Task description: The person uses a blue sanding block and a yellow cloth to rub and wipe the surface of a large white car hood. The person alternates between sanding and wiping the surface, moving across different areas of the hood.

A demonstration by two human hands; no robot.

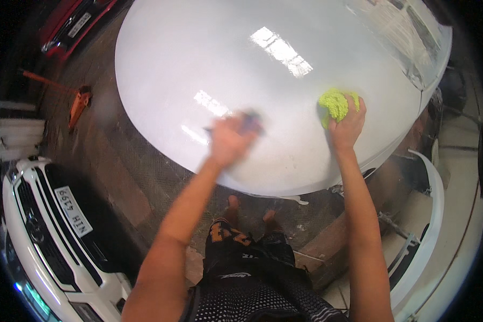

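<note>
A large white car hood (pixel 188 59) spreads out before me, glossy with bright light reflections. My left hand (pixel 232 140), blurred by motion, presses a dark bluish pad-like thing (pixel 250 122) against the hood's near part; its exact kind is smeared. To the right, my right hand (pixel 351 121) grips a bunched yellow-green microfiber cloth (pixel 335 104), which rests on the hood's surface. Its fingers curl around the cloth's right side.
A white car's front (pixel 64 231) stands at the lower left, a red car (pixel 72 27) at the upper left. An orange floor jack (pixel 79 104) sits on the dark floor. The hood car's windshield area (pixel 397 32) is covered in clear plastic. A detached white bumper (pixel 426 231) lies at right.
</note>
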